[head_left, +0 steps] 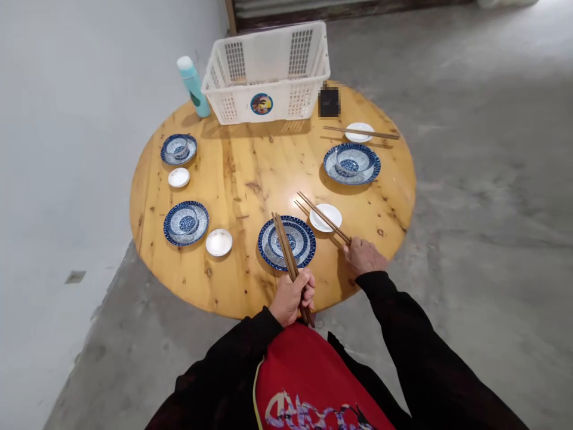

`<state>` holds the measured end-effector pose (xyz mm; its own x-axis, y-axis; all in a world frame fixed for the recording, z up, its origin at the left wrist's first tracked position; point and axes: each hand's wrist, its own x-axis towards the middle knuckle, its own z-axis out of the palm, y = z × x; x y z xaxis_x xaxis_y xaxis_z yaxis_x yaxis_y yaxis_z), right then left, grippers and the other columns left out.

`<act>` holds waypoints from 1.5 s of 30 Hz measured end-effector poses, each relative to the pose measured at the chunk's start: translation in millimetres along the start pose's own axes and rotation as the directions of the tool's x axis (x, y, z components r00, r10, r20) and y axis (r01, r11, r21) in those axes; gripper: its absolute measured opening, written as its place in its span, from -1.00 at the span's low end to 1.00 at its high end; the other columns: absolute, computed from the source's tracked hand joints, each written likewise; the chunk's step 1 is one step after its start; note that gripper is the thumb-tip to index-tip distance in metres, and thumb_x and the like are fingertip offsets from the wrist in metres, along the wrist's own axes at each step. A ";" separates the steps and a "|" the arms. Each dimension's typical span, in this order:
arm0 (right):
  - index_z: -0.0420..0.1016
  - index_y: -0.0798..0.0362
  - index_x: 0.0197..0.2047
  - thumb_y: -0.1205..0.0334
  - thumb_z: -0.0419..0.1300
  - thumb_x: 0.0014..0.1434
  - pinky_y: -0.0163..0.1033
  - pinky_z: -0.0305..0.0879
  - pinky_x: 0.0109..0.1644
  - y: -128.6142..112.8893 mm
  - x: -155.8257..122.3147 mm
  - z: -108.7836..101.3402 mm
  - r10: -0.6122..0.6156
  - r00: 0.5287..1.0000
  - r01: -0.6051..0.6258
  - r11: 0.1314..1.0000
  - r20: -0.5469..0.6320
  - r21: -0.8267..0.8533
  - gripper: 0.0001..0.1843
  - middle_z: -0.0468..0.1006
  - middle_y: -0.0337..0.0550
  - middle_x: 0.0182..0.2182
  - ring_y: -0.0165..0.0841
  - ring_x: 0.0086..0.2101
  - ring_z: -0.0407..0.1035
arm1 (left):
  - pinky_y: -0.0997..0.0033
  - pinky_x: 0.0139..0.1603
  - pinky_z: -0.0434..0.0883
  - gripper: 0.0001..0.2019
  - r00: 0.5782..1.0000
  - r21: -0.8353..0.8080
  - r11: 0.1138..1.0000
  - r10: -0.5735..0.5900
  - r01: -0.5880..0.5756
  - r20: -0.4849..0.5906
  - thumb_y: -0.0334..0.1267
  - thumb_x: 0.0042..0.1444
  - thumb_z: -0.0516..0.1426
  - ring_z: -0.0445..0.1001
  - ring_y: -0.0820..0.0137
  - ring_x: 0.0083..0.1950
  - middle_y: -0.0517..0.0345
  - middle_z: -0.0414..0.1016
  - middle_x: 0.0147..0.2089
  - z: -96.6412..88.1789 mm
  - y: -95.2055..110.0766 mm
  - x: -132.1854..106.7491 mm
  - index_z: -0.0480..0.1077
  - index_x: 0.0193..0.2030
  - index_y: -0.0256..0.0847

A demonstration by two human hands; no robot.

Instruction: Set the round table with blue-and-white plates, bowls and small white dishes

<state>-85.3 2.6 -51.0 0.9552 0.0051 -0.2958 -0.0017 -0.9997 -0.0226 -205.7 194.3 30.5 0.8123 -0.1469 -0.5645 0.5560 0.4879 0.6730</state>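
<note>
My left hand is closed around a bundle of brown chopsticks, which slants up over a blue-patterned plate with a bowl on it. At the table's near right, my right hand grips the thick ends of a pair of chopsticks. That pair lies across a small white dish, its thin ends reaching past the far left rim. Farther back, another pair of chopsticks crosses a second white dish, behind a blue plate with a clear bowl.
Everything stands on a round wooden table. On the left are two more blue plates, one far and one nearer, and two white dishes. A white plastic basket, a turquoise bottle and a blurred black object stand behind.
</note>
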 end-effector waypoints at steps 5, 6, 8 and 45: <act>0.50 0.20 0.00 0.10 -0.09 0.46 -0.14 0.30 -0.20 2.0 -5.0 3.6 0.023 0.992 -0.034 0.996 0.127 0.087 -0.57 0.63 0.23 -0.26 -0.09 -0.25 0.55 | 0.59 -0.66 -0.02 -0.48 0.998 -0.060 0.998 0.026 -0.029 -0.049 0.24 0.02 0.30 -0.05 0.69 -0.67 0.42 0.18 -0.61 24.0 -8.9 24.6 0.33 -0.38 -0.23; 0.51 0.20 -0.02 0.13 -0.09 0.45 -0.15 0.29 -0.23 4.7 -10.6 5.5 0.011 0.995 -0.024 0.990 0.099 0.138 -0.58 0.63 0.21 -0.29 -0.10 -0.28 0.55 | 0.58 -0.67 -0.06 -0.48 0.998 -0.070 0.997 0.031 -0.035 -0.061 0.24 0.01 0.30 -0.05 0.70 -0.67 0.41 0.19 -0.60 28.5 -9.8 30.8 0.33 -0.38 -0.24; 0.53 0.17 -0.11 0.16 -0.11 0.42 -0.18 0.27 -0.26 12.1 -27.7 9.3 -0.035 0.999 0.032 0.954 0.004 0.299 -0.58 0.63 0.15 -0.34 -0.14 -0.32 0.53 | 0.57 -0.67 -0.11 -0.46 0.996 -0.073 0.996 0.046 -0.052 -0.082 0.25 -0.02 0.31 -0.06 0.72 -0.67 0.39 0.21 -0.56 37.1 -10.4 42.5 0.35 -0.37 -0.26; 0.46 -0.03 -0.10 -0.14 -0.22 0.48 -0.15 0.28 -0.48 167.1 -153.1 11.7 0.085 0.897 0.267 0.677 -0.433 0.686 -0.47 0.61 -0.09 -0.42 -0.18 -0.51 0.50 | 0.49 -0.55 0.06 -0.34 0.965 0.327 0.925 0.120 -0.194 0.231 0.47 0.00 0.15 0.16 0.54 -0.57 0.28 0.21 -0.59 234.8 -102.1 75.2 0.34 -0.48 -0.21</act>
<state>-235.4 -164.9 -20.7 0.9852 -0.0896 0.1462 0.0512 -0.6600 -0.7495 -159.9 -68.6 31.6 0.8919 -0.2820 -0.3535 0.4148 0.1987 0.8879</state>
